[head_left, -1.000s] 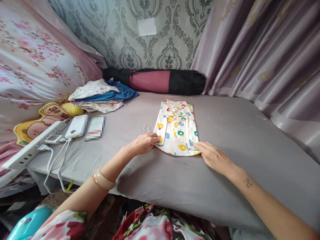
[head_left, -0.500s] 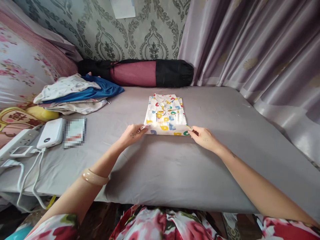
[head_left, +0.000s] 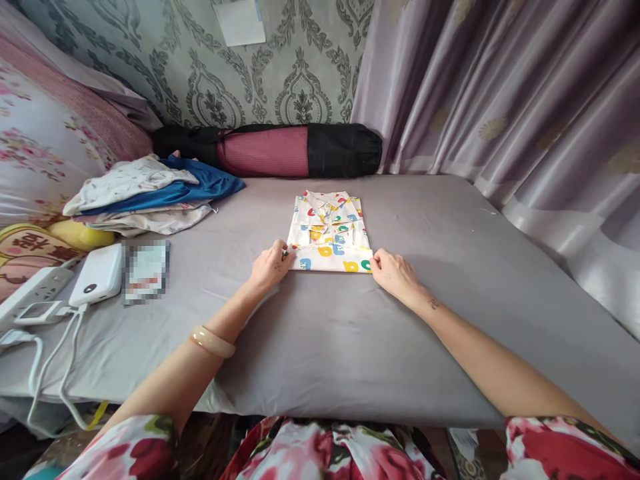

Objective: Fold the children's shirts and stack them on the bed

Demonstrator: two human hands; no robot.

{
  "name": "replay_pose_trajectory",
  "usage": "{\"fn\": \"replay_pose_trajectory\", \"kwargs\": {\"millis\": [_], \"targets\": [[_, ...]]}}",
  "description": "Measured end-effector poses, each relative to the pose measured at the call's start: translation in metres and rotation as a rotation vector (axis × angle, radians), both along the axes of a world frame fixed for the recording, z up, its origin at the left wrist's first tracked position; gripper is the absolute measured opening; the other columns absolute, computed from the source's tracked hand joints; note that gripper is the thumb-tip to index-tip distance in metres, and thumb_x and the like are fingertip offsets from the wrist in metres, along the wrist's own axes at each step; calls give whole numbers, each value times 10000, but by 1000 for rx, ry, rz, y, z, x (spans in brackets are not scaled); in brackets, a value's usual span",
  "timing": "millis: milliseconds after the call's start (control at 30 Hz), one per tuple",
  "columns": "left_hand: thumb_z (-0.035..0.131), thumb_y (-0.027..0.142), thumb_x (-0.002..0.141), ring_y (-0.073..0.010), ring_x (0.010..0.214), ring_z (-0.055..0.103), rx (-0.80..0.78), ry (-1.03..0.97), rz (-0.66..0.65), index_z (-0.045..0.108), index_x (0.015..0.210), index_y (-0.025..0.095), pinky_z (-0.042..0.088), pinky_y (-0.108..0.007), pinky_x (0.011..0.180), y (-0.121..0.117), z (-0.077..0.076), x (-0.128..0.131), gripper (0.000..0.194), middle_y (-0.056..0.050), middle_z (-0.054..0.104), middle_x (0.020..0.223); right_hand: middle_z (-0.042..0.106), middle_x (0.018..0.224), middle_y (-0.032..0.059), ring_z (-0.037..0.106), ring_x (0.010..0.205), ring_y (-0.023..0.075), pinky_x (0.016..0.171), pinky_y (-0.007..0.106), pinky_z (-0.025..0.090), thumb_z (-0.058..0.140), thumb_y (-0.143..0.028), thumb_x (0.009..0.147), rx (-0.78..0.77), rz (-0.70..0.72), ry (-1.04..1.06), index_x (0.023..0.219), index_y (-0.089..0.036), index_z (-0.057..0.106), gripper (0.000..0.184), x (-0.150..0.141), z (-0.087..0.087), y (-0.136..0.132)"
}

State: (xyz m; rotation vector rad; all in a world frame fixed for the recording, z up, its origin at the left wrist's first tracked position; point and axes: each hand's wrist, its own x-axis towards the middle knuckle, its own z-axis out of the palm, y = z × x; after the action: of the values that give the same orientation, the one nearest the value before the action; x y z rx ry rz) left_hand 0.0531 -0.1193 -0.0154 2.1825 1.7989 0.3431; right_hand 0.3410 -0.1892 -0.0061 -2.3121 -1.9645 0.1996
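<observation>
A white shirt [head_left: 327,230] with colourful letter prints lies folded on the grey bed sheet [head_left: 320,333], its collar pointing away from me. Its near end is turned up in a flat band. My left hand [head_left: 273,265] is closed on the left end of that band, thumb and fingers pinching the cloth. At the right end, my right hand [head_left: 395,273] pinches the band's corner in the same way. The fingertips of both hands are partly hidden by the hands themselves.
Back left lies a pile of clothes [head_left: 150,193]. A long black and pink bag [head_left: 265,152] rests along the wall. A white power bank [head_left: 97,273], cables and a power strip [head_left: 37,293] are at left. Curtains [head_left: 500,93] hang at right.
The shirt's turned-up near edge now lies flatter and lower. Both hands have shifted slightly, with fingers curled closer round its two ends. The view has tilted up a little.
</observation>
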Motion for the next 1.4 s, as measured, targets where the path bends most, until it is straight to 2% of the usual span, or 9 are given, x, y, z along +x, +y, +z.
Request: {"fn": "replay_pose_trajectory", "kwargs": {"millis": [200, 300, 367, 467, 633, 900, 1133, 1233, 1400], "targets": [[476, 357, 931, -288, 1076, 592, 94, 111, 1, 438, 1273, 136, 481, -373, 851, -4, -2, -4, 408, -144, 647, 1069, 702, 980, 131, 663, 891, 271, 692, 317, 417, 399, -268, 977, -39, 20, -34, 1157, -149, 547, 261, -5, 12, -2], [442, 303, 944, -300, 1214, 522, 213, 150, -111, 450, 1314, 113, 440, -423, 995, -9, 3, 1, 416, -192, 572, 1270, 653, 1161, 186, 621, 1048, 297, 841, 376, 445, 346, -240, 984, 68, 99, -94, 1218, -122, 541, 327, -14, 15, -5], [383, 320, 972, -296, 1322, 442, 275, 151, -248, 427, 1374, 118, 373, -444, 1087, -15, 5, 11, 452, -184, 495, 1408, 519, 1394, 201, 484, 1275, 314, 1023, 436, 372, 302, -250, 992, 167, 258, -118, 1340, -107, 486, 419, -25, 12, -5], [296, 359, 999, -298, 1453, 260, 301, 187, -393, 353, 1464, 117, 243, -495, 1173, -24, 4, 32, 527, -149, 368, 1540, 240, 1601, 121, 179, 1473, 285, 1184, 492, 156, 254, -331, 1003, 186, 488, -79, 1508, -112, 305, 553, -43, 2, -1], [223, 358, 1010, -286, 1489, 159, 243, 261, -396, 299, 1512, 111, 148, -538, 1196, -25, -6, 52, 565, -117, 276, 1589, 124, 1627, 57, 50, 1500, 243, 1204, 523, 52, 181, -404, 1007, 81, 575, -7, 1553, -143, 224, 607, -59, -8, 10], [202, 389, 1012, -285, 1485, 176, 177, 278, -367, 301, 1526, 183, 133, -553, 1194, -18, -24, 48, 563, -65, 262, 1596, 114, 1624, 43, 72, 1499, 244, 1187, 584, 37, 213, -354, 997, -9, 589, 28, 1554, -164, 219, 589, -61, -13, 12], [221, 394, 1008, -288, 1485, 178, 99, 264, -366, 304, 1522, 183, 157, -572, 1183, -18, -15, 49, 562, -78, 262, 1595, 122, 1626, 41, 82, 1498, 244, 1179, 603, 57, 189, -332, 995, -66, 577, 61, 1559, -184, 201, 583, -60, -5, 13], [222, 408, 1008, -286, 1489, 161, 176, 235, -336, 320, 1516, 184, 144, -573, 1185, -18, -14, 45, 564, -92, 258, 1596, 112, 1629, 37, 78, 1498, 253, 1174, 611, 66, 173, -350, 1003, -12, 522, 57, 1560, -213, 202, 574, -55, -3, 13], [242, 452, 1006, -290, 1477, 209, 171, 234, -336, 336, 1509, 230, 150, -576, 1178, -18, -18, 38, 558, -97, 295, 1583, 158, 1622, 36, 125, 1491, 268, 1170, 618, 85, 216, -348, 1003, 39, 485, 4, 1547, -251, 256, 554, -47, -14, 11]]}}
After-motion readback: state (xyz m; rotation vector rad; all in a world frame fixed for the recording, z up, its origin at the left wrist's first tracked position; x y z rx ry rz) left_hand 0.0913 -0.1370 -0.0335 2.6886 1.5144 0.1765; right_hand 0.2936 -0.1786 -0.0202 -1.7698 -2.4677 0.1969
